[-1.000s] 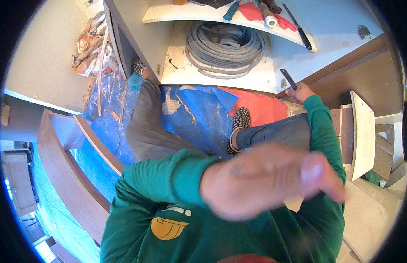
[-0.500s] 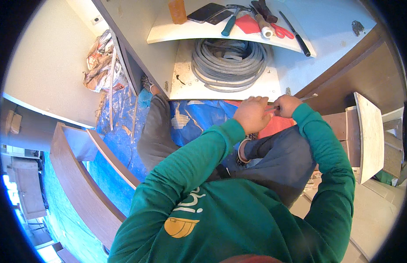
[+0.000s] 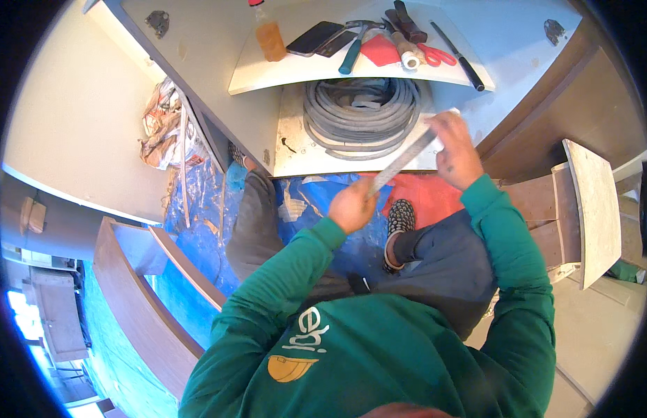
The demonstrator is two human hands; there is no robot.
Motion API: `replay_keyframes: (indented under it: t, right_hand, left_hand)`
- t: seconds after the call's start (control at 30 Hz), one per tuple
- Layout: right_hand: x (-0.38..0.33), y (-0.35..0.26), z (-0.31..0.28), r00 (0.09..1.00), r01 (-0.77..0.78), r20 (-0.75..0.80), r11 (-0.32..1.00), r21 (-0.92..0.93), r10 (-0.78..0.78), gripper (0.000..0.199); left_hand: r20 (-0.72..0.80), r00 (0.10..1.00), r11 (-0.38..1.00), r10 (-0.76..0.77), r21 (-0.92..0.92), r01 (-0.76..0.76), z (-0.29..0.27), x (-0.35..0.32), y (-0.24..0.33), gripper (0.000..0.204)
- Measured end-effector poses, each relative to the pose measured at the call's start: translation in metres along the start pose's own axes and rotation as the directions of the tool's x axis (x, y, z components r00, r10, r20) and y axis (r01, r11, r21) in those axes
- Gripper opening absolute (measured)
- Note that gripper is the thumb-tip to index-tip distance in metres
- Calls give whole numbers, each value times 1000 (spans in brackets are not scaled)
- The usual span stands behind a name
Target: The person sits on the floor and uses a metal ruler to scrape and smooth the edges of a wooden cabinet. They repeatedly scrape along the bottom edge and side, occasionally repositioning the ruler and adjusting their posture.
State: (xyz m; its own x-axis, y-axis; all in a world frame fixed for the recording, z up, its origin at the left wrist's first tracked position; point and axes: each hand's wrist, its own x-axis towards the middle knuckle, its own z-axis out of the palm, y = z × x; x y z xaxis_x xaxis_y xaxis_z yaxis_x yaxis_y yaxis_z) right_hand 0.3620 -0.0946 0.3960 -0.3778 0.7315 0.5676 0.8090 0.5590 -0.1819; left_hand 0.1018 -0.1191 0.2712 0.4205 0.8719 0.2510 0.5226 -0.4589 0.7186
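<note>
1. Pale bench [image 3: 198, 63] — grey hose coil [image 3: 358, 118] lying on it.
2. Left hand [image 3: 351, 205] and right hand [image 3: 457, 150] — fingers closed on opposite ends of a metal ruler [image 3: 401, 161], slanted beside the coil.

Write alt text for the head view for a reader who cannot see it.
A seated person in a green sweatshirt holds a long grey strip between both hands, left hand at its near end, right hand at its far end. Ahead, a coil of grey cable lies on a white board; tools, including a hammer and scissors, sit on a shelf above.
</note>
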Motion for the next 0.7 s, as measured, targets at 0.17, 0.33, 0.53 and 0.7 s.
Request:
replay_keyframes:
  t: [0.17,0.33,0.53,0.7]
  right_hand:
    - [-6,25,-15,904,-325,-261,941,93,338,58]
    - [-18,44,-6,906,-349,-208,929,125,368,52]
    - [-17,35,2,918,-356,-115,916,184,380,49]
    - [-16,33,-1,921,-363,-73,912,191,382,49]
  left_hand:
    - [-187,982,1000,-15,3,16,-57,-15,6,34]
    - [-296,955,997,-4,72,27,-109,64,28,33]
    - [-309,947,944,-93,275,183,-150,178,10,39]
    - [-249,952,887,-180,377,267,-160,243,-10,42]
